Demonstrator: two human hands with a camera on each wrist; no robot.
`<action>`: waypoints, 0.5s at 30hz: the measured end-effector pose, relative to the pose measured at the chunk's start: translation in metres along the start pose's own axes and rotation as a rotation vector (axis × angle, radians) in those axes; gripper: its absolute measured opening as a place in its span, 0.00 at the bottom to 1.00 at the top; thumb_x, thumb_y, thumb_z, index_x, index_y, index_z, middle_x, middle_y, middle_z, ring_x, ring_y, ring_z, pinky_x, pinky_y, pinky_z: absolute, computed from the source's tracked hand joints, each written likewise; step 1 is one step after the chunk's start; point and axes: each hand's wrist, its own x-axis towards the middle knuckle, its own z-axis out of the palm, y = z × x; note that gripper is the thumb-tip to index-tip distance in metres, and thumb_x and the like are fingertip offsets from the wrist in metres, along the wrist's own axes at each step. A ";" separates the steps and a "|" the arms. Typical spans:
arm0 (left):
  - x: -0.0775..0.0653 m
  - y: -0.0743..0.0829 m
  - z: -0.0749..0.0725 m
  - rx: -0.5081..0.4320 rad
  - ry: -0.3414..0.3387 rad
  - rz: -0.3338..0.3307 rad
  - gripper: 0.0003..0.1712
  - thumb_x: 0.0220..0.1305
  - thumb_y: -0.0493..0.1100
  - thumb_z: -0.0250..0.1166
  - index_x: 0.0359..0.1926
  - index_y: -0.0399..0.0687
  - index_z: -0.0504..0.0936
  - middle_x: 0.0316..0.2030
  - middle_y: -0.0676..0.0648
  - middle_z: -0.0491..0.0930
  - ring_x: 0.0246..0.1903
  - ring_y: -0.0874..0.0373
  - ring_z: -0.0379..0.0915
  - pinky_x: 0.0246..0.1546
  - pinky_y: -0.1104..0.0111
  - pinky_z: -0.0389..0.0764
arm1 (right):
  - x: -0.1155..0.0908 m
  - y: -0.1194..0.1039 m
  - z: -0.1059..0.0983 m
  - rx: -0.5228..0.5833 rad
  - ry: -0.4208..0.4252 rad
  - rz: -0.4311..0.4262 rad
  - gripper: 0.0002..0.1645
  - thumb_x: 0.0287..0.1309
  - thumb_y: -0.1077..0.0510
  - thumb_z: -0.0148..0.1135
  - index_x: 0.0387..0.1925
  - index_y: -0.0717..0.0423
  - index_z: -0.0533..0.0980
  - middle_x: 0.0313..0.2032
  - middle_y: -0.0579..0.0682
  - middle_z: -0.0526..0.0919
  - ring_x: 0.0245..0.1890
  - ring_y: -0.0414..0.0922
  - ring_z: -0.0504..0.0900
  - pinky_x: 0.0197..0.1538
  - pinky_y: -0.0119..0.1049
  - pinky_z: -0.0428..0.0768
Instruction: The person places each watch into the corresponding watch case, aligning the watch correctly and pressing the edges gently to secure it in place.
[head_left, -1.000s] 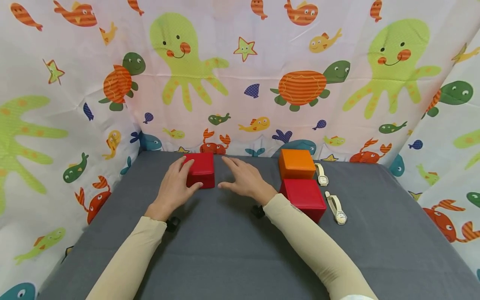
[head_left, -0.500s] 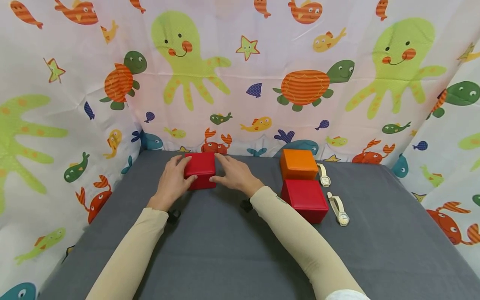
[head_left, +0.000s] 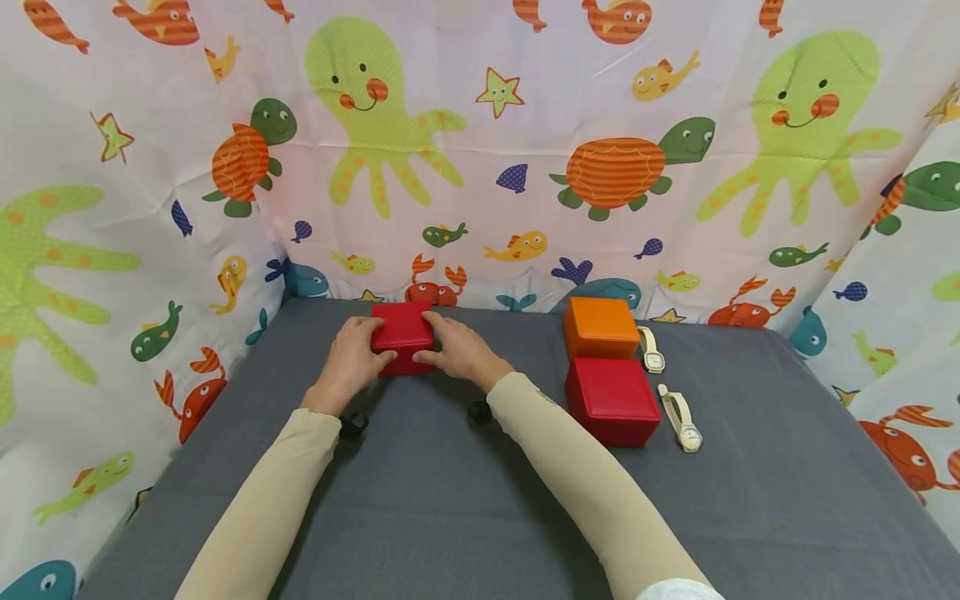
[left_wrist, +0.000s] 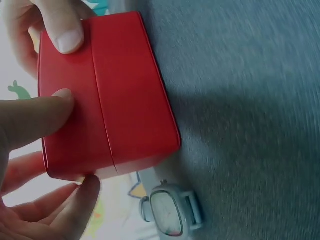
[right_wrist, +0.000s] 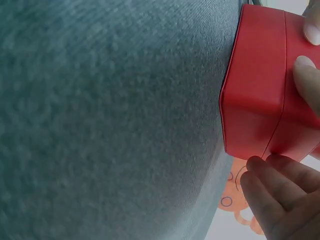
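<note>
A red box [head_left: 402, 329] with a seam round its sides sits on the grey cloth at the back left, its lid down. From the left, my left hand [head_left: 348, 360] grips it, thumb on the front face and fingers along the side. My right hand [head_left: 467, 352] holds the opposite side, its thumb likewise on the front, above the seam in the right wrist view. Both thumbs press the upper part close together. In the left wrist view a watch [left_wrist: 167, 212] lies beside the box; the head view does not show it.
A second red box [head_left: 613, 402] stands at the right, in front of an orange box [head_left: 600, 327]. Two pale-strapped watches, one farther back [head_left: 651, 350] and one nearer [head_left: 681, 418], lie to their right. A patterned curtain [head_left: 517, 200] hangs behind the table.
My right hand has moved left from beside the box onto its right side. My left hand has closed in on the left side. The box stays on the table.
</note>
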 end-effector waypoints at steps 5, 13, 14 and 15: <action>0.001 0.000 0.001 -0.019 -0.012 -0.035 0.39 0.55 0.45 0.71 0.65 0.39 0.67 0.59 0.34 0.67 0.56 0.39 0.63 0.49 0.46 0.76 | -0.001 -0.002 0.002 0.070 0.008 0.013 0.48 0.55 0.41 0.66 0.72 0.47 0.55 0.61 0.52 0.70 0.56 0.48 0.71 0.53 0.44 0.78; 0.002 0.003 0.004 -0.025 0.010 -0.048 0.38 0.55 0.45 0.71 0.64 0.37 0.69 0.57 0.34 0.69 0.54 0.39 0.65 0.52 0.44 0.71 | -0.004 -0.002 0.003 0.190 0.021 0.029 0.48 0.55 0.45 0.67 0.72 0.50 0.55 0.59 0.52 0.73 0.53 0.46 0.74 0.49 0.37 0.80; 0.001 0.003 0.004 -0.025 0.014 -0.047 0.37 0.55 0.45 0.71 0.64 0.37 0.69 0.57 0.34 0.69 0.54 0.39 0.65 0.52 0.44 0.70 | -0.005 -0.002 0.003 0.198 0.022 0.033 0.48 0.55 0.45 0.67 0.72 0.50 0.55 0.59 0.52 0.73 0.53 0.46 0.74 0.49 0.37 0.80; 0.001 0.004 0.004 -0.026 0.018 -0.048 0.37 0.54 0.45 0.71 0.63 0.37 0.70 0.57 0.34 0.70 0.53 0.40 0.65 0.52 0.44 0.70 | -0.005 -0.002 0.003 0.202 0.023 0.037 0.48 0.56 0.45 0.67 0.72 0.50 0.55 0.59 0.52 0.73 0.53 0.46 0.75 0.49 0.37 0.80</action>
